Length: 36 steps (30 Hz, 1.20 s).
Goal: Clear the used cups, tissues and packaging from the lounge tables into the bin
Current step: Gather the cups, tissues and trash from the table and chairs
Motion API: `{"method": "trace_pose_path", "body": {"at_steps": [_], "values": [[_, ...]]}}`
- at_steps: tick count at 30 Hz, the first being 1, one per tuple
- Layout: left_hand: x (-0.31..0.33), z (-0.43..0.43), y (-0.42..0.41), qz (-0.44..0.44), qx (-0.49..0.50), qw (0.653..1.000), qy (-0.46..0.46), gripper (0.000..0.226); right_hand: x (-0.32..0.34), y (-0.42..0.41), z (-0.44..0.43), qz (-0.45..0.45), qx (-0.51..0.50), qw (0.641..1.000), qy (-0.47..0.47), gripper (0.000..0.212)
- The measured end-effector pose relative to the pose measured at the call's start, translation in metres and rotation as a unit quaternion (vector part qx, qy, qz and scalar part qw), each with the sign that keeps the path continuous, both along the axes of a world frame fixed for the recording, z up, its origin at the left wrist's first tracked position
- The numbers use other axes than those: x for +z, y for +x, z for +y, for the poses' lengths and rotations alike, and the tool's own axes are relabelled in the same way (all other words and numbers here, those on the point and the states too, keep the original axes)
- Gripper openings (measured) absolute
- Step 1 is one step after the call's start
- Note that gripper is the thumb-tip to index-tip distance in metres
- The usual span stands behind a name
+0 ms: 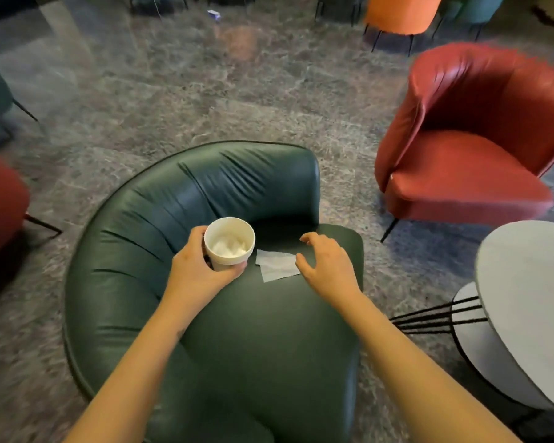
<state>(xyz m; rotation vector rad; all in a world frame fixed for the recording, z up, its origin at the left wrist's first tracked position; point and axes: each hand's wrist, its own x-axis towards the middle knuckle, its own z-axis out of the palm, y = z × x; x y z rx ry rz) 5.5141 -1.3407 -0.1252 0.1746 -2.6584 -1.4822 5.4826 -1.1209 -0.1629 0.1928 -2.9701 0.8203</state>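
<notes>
Left hand point(199, 266) grips white paper cup point(229, 243) holding crumpled tissue. Right hand point(328, 262), fingers loosely spread, grasps nothing, just right of flat white tissue point(277, 266) on dark green leather chair point(253, 330).

A grey veined polished floor point(173, 100) covered the room. A dark green leather tub armchair point(237, 187) stood at centre, a red leather tub armchair point(470, 174) at 2 o'clock, an orange upholstered chair point(400, 12) at 1 o'clock, a white round table point(531, 282) at 4 o'clock.
</notes>
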Motion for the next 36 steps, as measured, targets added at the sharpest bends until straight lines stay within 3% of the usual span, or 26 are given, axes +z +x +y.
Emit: {"method": "trace_pose_path", "body": {"at_steps": [7,13,18,22,27,36], "values": [[-0.084,0.046,-0.061,-0.094,0.103,0.99,0.03,0.066,-0.082,-0.106,0.021,-0.101,0.125,0.986,0.054,0.043],[-0.191,0.079,-0.098,-0.156,0.201,0.967,0.027,0.077,-0.192,-0.192,0.026,-0.131,0.206,0.966,0.082,0.047],[-0.277,0.089,-0.097,-0.198,0.244,0.949,0.036,0.075,-0.295,-0.209,0.01,-0.166,0.247,0.948,0.109,0.067],[-0.31,0.096,-0.086,-0.212,0.277,0.936,0.047,0.069,-0.344,-0.196,0.0,-0.175,0.26,0.939,0.14,0.078],[-0.321,0.1,-0.077,-0.216,0.3,0.927,0.057,0.068,-0.359,-0.188,-0.003,-0.123,0.259,0.945,0.157,0.06],[-0.31,0.106,-0.074,-0.22,0.306,0.925,0.045,0.069,-0.35,-0.177,0.0,-0.179,0.231,0.956,-0.011,0.033]]}}
